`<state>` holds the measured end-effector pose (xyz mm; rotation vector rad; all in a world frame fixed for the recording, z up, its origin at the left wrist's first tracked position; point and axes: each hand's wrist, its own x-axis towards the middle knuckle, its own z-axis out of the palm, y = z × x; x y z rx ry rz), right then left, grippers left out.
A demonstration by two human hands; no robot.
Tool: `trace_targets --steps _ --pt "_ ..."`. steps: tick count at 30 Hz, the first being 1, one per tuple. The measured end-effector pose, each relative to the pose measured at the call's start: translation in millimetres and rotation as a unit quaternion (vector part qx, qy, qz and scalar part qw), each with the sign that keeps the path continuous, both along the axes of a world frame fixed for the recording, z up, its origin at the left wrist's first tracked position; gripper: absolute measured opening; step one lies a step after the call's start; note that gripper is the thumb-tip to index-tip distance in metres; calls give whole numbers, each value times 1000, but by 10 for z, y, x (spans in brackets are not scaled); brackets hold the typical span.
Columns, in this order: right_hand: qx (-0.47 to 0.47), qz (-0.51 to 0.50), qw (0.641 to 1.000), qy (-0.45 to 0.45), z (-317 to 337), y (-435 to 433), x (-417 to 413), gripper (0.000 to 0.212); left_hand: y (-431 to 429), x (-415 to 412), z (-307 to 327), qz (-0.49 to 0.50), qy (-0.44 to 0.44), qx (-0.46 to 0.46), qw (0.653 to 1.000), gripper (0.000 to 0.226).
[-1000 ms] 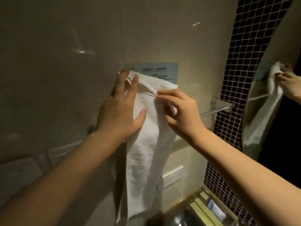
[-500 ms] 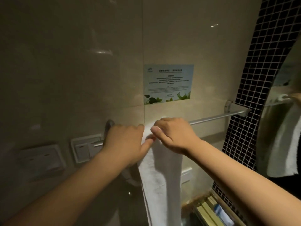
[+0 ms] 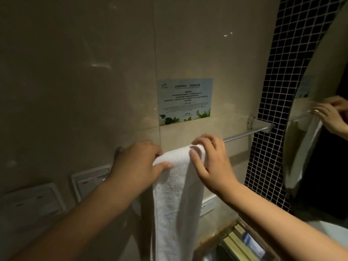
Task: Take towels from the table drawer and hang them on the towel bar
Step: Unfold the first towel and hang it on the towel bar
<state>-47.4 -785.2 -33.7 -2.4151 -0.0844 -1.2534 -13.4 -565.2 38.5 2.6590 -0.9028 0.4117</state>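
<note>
A white towel (image 3: 173, 200) hangs folded over the metal towel bar (image 3: 244, 133) on the beige tiled wall and drops straight down. My left hand (image 3: 137, 166) grips the towel's fold at its left edge, thumb on the front. On the right edge of the fold rests my right hand (image 3: 211, 161), fingers curled over the top and thumb on the front. The bar's left part is hidden behind hands and towel. No drawer shows in view.
A printed notice (image 3: 185, 100) is stuck to the wall above the bar. Wall switches (image 3: 88, 181) sit at the lower left. A black mosaic strip (image 3: 273, 113) and a mirror (image 3: 320, 147) stand at the right. A tray of toiletries (image 3: 244, 243) lies at the bottom right.
Both hands have come down with the towel from in front of the notice to the bar. The towel now lies draped over the bar, and my hands have spread apart along its fold.
</note>
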Motion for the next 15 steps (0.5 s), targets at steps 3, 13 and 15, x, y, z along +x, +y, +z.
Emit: trace_targets --steps 3,13,15 --pt "58 -78 993 63 -159 112 -98 37 1 49 35 -1 25 -23 999 32" --pt "217 -23 974 65 258 336 -133 34 -77 186 366 9 -7 -57 998 25" --pt "189 -31 981 16 513 269 -68 23 -145 282 543 27 -83 -56 995 28"
